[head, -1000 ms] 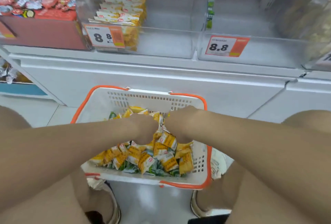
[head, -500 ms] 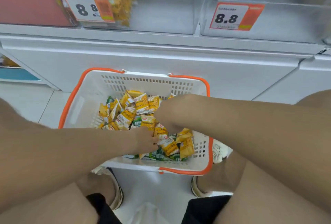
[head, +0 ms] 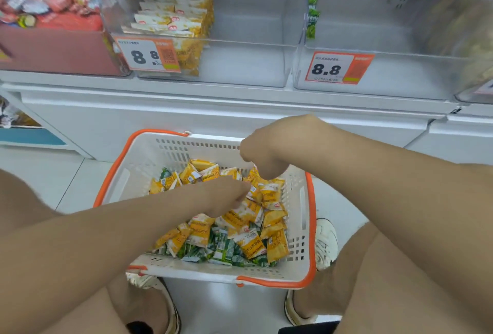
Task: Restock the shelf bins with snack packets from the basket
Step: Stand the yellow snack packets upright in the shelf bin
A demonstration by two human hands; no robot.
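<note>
Inside the white plastic basket with orange rim [head: 310, 227], both hands work a heap of small yellow and green snack packets [head: 250, 248].
Left hand [head: 226, 195] sinks fingers-down into it, right hand [head: 262, 156] curls above its far side; any grip is hidden. Light, crinkly, slippery, I judge: pinch a sealed edge.

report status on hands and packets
Left hand down in the yellow packets, grip hidden. Right hand curled above the pile, grip unclear. Basket well stocked; middle bin partly filled. Nothing in the way.
</note>
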